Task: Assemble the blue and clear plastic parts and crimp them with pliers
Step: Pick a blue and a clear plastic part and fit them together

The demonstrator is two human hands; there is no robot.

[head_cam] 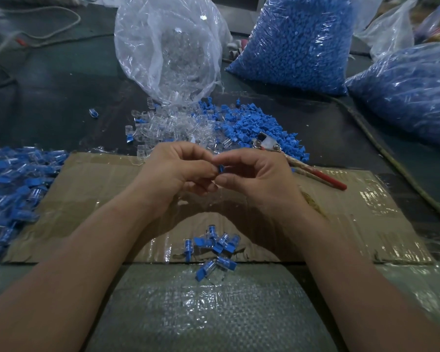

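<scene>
Two blue bags [295, 41], one clear bag [168, 47], one pliers [302, 166], one cardboard sheet [341, 212], one held part [220, 169], about seven assembled pieces [214, 246]; loose parts [252, 123] uncountable.

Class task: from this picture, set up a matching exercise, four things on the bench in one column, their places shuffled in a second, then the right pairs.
1. pliers
2. blue part
3. clear bag
4. small pile of joined pieces

A. pinched between the left hand and right hand
B. between the forearms, at the cardboard edge
C. at the back, behind the loose clear parts
D. lying right of the right hand

Pairs: 1-D, 2-A, 3-C, 4-B
</scene>
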